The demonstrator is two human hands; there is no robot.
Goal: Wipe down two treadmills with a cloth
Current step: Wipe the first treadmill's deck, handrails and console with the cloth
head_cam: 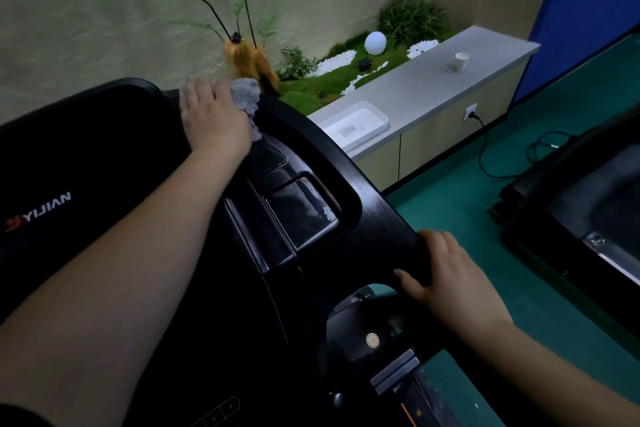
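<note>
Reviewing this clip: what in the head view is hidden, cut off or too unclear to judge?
- Cloth: mostly under the left hand, so its size and fold are unknown.
- Second treadmill: cut off by the right edge.
- White tray: contents too small to identify.
- Right hand on the console rim: fingertips hidden behind the rim.

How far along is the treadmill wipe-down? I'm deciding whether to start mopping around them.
Done: nothing can be confirmed clean; the glossy tray recess of the near treadmill console shows smears. In hand: the left hand presses the grey cloth on the console's top edge, while the right hand grips its side handle. Left: the rest of this console, and the second treadmill at right, untouched now.
</note>
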